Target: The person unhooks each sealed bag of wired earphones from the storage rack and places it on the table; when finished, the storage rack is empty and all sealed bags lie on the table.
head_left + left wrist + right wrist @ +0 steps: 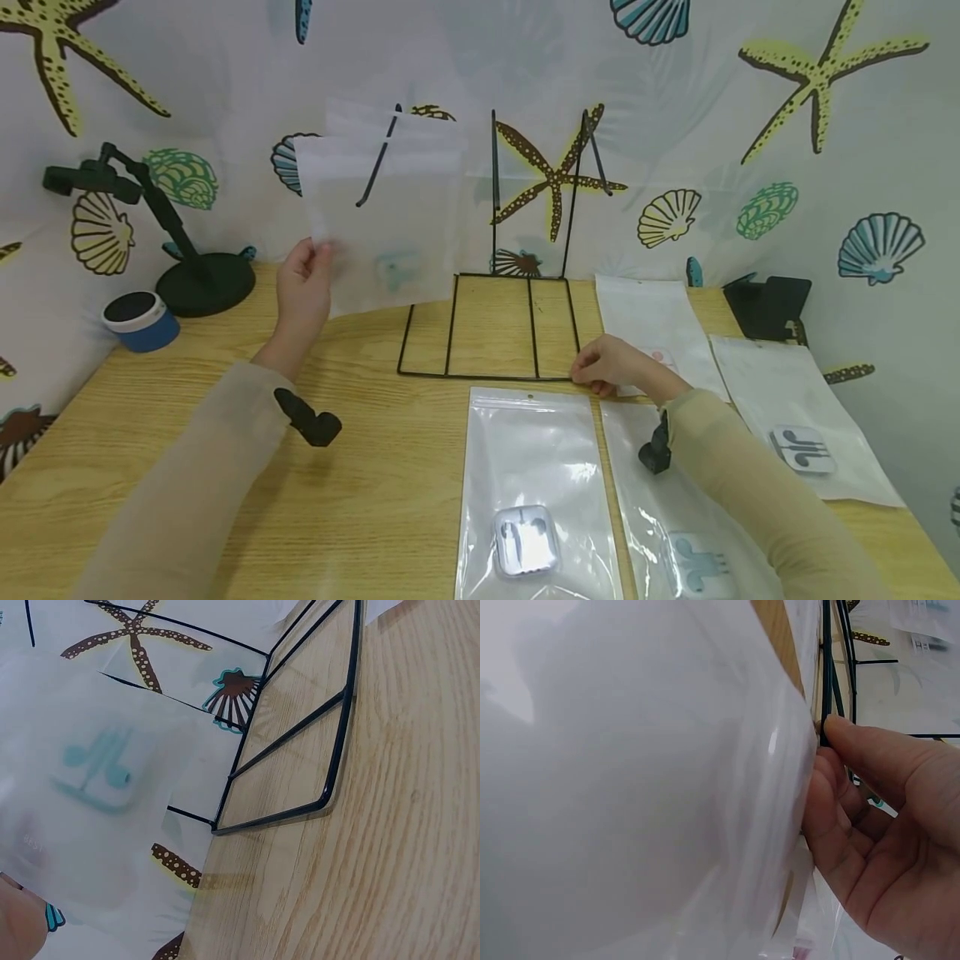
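Note:
In the head view my left hand [303, 287] pinches the left edge of a frosted zip bag [390, 233], held upright at the left prong [375, 167] of a black wire display rack [495, 377]. A teal earphone shape [101, 769] shows blurred through the bag in the left wrist view. Another bag's top edge shows behind it. Thumb and fingers of my right hand [618, 367] pinch the rack's front right corner, seen close in the right wrist view [877, 817]. The rack's right prong [597, 154] has no bag on it.
Several bags with boxed earphones lie on the right, the nearest being a clear zip bag [532, 450]. A black stand [768, 304] is at the back right. A dark lamp-like stand [206, 283] and a blue-and-white round container [142, 323] stand at the back left.

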The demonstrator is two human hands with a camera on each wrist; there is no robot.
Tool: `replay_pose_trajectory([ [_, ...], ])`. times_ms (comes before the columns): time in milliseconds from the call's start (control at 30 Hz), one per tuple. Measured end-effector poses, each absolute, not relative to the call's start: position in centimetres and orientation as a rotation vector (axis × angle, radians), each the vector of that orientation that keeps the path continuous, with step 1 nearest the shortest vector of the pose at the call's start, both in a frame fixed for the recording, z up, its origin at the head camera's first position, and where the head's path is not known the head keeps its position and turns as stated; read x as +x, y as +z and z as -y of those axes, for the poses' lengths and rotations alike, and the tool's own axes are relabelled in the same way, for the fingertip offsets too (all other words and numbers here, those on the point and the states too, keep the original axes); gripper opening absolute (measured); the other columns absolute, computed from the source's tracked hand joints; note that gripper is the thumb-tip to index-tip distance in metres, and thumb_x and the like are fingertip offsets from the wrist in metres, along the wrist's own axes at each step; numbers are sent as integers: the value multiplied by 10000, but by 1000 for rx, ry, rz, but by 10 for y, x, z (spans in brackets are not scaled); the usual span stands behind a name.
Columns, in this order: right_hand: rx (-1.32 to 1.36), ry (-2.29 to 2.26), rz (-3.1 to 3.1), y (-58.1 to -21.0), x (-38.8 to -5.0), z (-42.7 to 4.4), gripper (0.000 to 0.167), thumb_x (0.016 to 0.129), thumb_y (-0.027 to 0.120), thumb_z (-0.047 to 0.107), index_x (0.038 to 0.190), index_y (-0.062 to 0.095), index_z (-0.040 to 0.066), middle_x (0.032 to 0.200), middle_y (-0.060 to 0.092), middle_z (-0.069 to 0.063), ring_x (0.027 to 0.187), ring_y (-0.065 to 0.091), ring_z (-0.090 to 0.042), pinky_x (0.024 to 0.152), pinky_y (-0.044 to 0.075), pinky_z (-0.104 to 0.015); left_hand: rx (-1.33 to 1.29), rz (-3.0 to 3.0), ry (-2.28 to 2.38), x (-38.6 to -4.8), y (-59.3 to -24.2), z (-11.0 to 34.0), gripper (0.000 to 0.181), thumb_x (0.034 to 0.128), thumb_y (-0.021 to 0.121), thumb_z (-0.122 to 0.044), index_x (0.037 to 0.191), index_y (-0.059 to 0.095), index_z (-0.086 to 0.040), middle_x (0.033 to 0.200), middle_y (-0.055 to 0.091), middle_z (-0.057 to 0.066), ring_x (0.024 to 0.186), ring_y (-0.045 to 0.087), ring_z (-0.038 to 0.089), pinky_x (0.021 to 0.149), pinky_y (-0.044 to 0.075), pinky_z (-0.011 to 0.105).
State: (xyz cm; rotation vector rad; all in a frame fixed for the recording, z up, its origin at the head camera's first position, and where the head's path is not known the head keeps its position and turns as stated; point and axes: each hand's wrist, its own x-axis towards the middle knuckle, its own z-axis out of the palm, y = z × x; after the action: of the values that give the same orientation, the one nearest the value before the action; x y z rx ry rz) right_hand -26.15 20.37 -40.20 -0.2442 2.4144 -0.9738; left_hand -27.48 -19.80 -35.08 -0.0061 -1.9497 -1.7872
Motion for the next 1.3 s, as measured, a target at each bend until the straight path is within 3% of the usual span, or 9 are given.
replay_pose_trajectory([
  [400, -237, -978, -2409, -401, -262, -204, 89, 872, 644, 95, 882, 689, 19, 634, 548, -32, 532, 510, -128, 493, 501, -244, -54, 1888, -1937, -267, -350, 201, 147, 964, 487, -166, 880, 606, -151, 918, 596, -56, 972, 549, 93, 895, 432, 241],
  [733, -218, -977, -2409, -401, -262, -204, 92, 871, 645, 94, 889, 690, 16, 645, 554, -31, 543, 515, -127, 498, 506, -244, -102, 1870, -1986, -251, -349, 205, 137, 954, 510, -187, 900, 626, -138, 932, 600, -39, 968, 544, 102, 855, 435, 185],
  [1000, -218, -980, -2402, -401, -262, -203, 85, 868, 647, 90, 881, 686, 16, 638, 548, -29, 541, 512, -129, 499, 505, -242, -154, 1830, -1985, -234, -346, 202, 142, 954, 517, -146, 868, 628, -168, 874, 599, -55, 875, 543, 82, 761, 437, 167],
  [1300, -232, -979, -2407, -404, -263, -204, 83, 869, 647, 93, 879, 692, 24, 635, 551, -26, 539, 515, -126, 496, 512, -247, -243, 1806, -2044, -218, -344, 205, 151, 956, 509, -145, 884, 642, -159, 907, 637, -56, 906, 572, 99, 788, 441, 168],
])
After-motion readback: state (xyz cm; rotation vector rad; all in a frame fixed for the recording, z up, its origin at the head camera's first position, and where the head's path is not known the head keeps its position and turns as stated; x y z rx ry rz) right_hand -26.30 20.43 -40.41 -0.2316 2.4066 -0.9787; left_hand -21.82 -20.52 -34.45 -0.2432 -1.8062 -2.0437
